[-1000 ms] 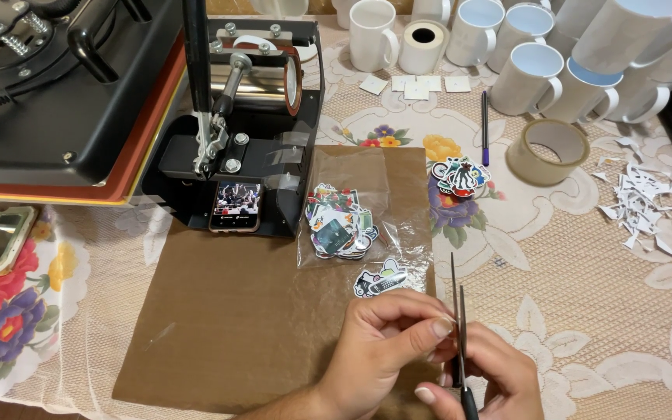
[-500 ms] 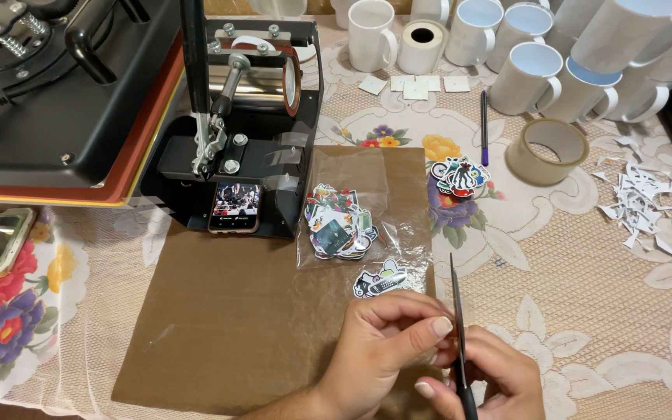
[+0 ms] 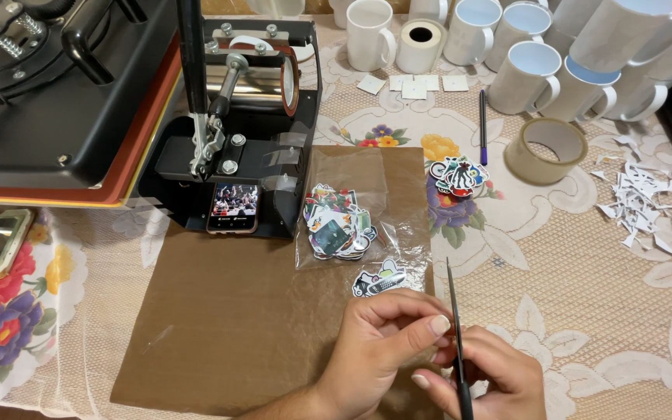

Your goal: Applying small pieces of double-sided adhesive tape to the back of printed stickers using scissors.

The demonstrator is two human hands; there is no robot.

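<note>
Both hands are working close together at the near edge of the counter (image 3: 585,311), over the brown sheet (image 3: 235,327). The right hand (image 3: 484,381) is gripping a pair of scissors (image 3: 456,334); the handles are hidden in the fist, and the blades are showing as one thin dark line, so they are looking closed or nearly so. The left hand (image 3: 383,342) is pinching its fingertips (image 3: 439,325) together right against the blade; whatever small piece it is holding is too hidden to make out. The scissors are pointing straight away from the person, tip toward the far side of the counter, long axis running near to far and leaning only slightly left. As for progress, judging by the layout: just beyond the left hand a single cut sticker (image 3: 379,280) is lying loose, and further out a clear bag of stickers (image 3: 340,225) is sitting on the sheet. Beyond the right hand another small stack of stickers (image 3: 460,175) is resting on the lace cloth, and well off to the right a scatter of white paper scraps (image 3: 643,206) is piling up. So a good share of the cutting is looking done, with one piece seemingly in trimming now. How many are remaining cannot be told. White mugs (image 3: 530,74) and a roll of tape (image 3: 546,149) are standing untouched at the far side.
</note>
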